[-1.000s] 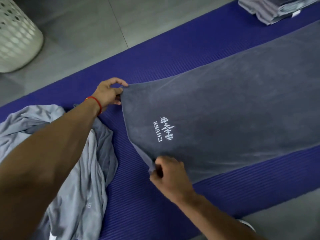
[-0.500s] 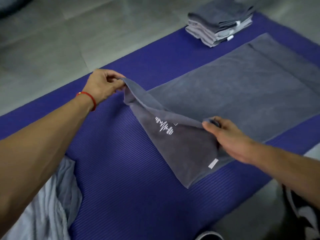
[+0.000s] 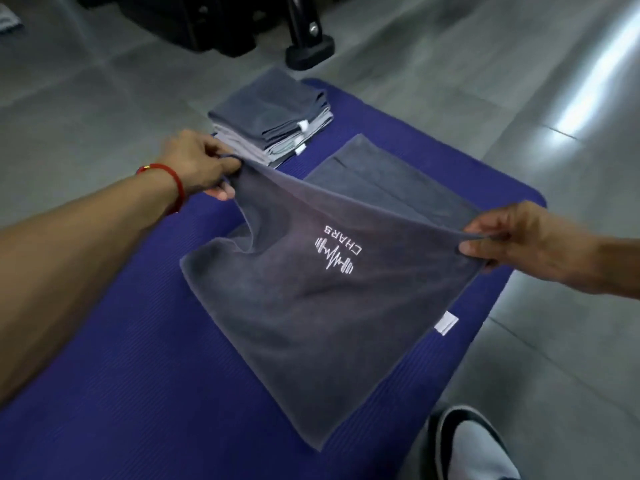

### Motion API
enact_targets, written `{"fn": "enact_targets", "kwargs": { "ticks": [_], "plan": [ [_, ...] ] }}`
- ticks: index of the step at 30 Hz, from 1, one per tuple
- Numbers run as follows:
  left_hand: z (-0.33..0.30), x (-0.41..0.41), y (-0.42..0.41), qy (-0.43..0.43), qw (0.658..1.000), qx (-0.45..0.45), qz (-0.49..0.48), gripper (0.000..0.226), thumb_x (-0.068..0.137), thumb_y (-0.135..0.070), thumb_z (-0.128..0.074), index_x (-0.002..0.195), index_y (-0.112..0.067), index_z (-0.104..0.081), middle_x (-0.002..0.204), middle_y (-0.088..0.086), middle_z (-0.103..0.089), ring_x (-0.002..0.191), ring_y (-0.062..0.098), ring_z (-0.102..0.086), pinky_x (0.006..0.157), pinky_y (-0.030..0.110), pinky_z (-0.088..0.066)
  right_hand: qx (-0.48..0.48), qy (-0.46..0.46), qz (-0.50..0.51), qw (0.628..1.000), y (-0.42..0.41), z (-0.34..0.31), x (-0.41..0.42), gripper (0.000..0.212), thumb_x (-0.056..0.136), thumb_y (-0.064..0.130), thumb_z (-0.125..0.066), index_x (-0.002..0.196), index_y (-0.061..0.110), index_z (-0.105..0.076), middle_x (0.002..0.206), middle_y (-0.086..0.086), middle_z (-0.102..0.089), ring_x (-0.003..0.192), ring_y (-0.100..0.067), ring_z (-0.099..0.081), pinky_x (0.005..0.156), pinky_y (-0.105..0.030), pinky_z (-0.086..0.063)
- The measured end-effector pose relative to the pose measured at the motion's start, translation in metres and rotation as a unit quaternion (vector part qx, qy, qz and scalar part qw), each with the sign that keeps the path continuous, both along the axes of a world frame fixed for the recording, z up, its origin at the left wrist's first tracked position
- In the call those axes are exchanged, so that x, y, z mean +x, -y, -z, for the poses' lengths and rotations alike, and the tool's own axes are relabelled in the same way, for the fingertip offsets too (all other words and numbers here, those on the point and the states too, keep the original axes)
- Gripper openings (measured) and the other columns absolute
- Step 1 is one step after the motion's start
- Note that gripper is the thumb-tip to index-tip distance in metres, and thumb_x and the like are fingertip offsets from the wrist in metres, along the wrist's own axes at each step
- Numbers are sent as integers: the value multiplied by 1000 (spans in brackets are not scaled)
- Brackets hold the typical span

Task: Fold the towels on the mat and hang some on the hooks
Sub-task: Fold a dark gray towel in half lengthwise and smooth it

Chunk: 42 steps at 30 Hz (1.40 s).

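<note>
A dark grey towel (image 3: 304,306) with a white embroidered logo lies on the blue mat (image 3: 138,393). Its near end is lifted and doubled over toward the far end. My left hand (image 3: 199,168) pinches one corner of the lifted edge, above the mat's left side. My right hand (image 3: 502,237) pinches the other corner at the right. The edge stretches taut between them, above the flat far part of the towel (image 3: 391,181). A white label (image 3: 446,323) shows at the towel's right side.
A stack of folded grey towels (image 3: 273,116) sits on the mat's far end, just beyond my left hand. Black equipment feet (image 3: 308,50) stand on the grey tiled floor behind. A shoe (image 3: 474,448) shows at the bottom right.
Both hands have carried the towel's near edge up and forward over the rest of the towel. The view has swung toward the mat's far end, bringing the folded stack closer.
</note>
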State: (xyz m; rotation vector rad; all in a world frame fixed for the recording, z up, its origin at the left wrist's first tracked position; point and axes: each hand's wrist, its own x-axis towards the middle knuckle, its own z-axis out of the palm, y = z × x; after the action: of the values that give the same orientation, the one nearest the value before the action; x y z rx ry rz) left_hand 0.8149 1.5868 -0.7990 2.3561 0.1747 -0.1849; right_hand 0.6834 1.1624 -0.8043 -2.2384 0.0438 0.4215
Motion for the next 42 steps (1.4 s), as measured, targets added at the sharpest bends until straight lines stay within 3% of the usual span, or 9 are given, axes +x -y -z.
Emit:
{"fn": "enact_targets", "kwargs": {
  "ticks": [3, 6, 10, 14, 17, 21, 28, 35, 42],
  "plan": [
    [11, 48, 54, 5, 1000, 2, 22, 18, 96, -5, -59, 83, -16, -65, 54, 2, -70, 52, 13, -71, 70, 33, -61, 90, 7, 104, 990, 40, 38, 5, 15, 94, -1, -64, 95, 7, -78, 80, -9, -77, 72, -14, -70, 72, -27, -62],
    [24, 92, 105, 80, 983, 147, 74, 14, 91, -7, -59, 91, -13, -71, 78, 14, -76, 81, 25, -74, 87, 38, -58, 141, 3, 215, 966, 59, 88, 13, 17, 97, 0, -62, 99, 9, -77, 86, -8, -79, 77, -14, -73, 71, -23, -61],
    [45, 147, 157, 110, 975, 175, 78, 18, 89, -9, -57, 99, -15, -71, 89, 19, -75, 94, 33, -71, 93, 45, -54, 94, 35, 345, 933, 72, 147, 34, 6, 93, 17, -73, 96, 18, -78, 84, -9, -77, 77, -20, -73, 79, -33, -61],
    [75, 195, 209, 97, 973, 196, 77, 26, 94, -7, -50, 107, -10, -72, 106, 21, -72, 109, 40, -64, 96, 43, -50, 35, 132, 405, 904, 96, 166, 61, 10, 91, 23, -75, 99, 26, -79, 90, 14, -74, 83, -2, -68, 86, -23, -54],
    [104, 217, 231, 75, 972, 198, 100, 25, 94, -6, -50, 105, -10, -73, 110, 18, -72, 109, 38, -64, 95, 39, -50, -62, 168, 403, 897, 112, 187, 77, 13, 91, 28, -73, 101, 23, -80, 96, 10, -66, 92, -7, -59, 90, -22, -47],
    [137, 241, 240, 40, 962, 240, 125, 23, 91, -11, -58, 108, -11, -74, 110, 22, -72, 108, 40, -65, 96, 43, -52, -107, 165, 385, 902, 109, 212, 77, 21, 95, 37, -67, 111, 26, -73, 111, 6, -57, 111, -20, -46, 99, -49, -45],
    [157, 260, 249, 56, 942, 302, 134, 21, 89, -13, -63, 103, -2, -75, 107, 29, -69, 102, 45, -63, 92, 45, -52, -172, 224, 366, 886, 106, 222, 74, 19, 101, 26, -60, 114, 17, -70, 109, -2, -55, 105, -23, -47, 94, -48, -42],
    [151, 256, 249, 42, 962, 232, 138, 12, 82, -2, -63, 87, -13, -63, 91, 15, -70, 90, 35, -65, 84, 34, -49, -187, 238, 354, 885, 104, 222, 76, 25, 90, 20, -54, 107, 14, -70, 101, -4, -55, 99, -26, -47, 86, -45, -39],
    [92, 224, 218, 62, 953, 205, 214, 27, 81, 1, -69, 101, -17, -69, 87, 10, -70, 79, 23, -63, 78, 32, -51, -227, 187, 325, 899, 104, 214, 75, 16, 98, 20, -56, 108, 14, -65, 102, -10, -55, 100, -30, -46, 88, -50, -41]
  ]
}}
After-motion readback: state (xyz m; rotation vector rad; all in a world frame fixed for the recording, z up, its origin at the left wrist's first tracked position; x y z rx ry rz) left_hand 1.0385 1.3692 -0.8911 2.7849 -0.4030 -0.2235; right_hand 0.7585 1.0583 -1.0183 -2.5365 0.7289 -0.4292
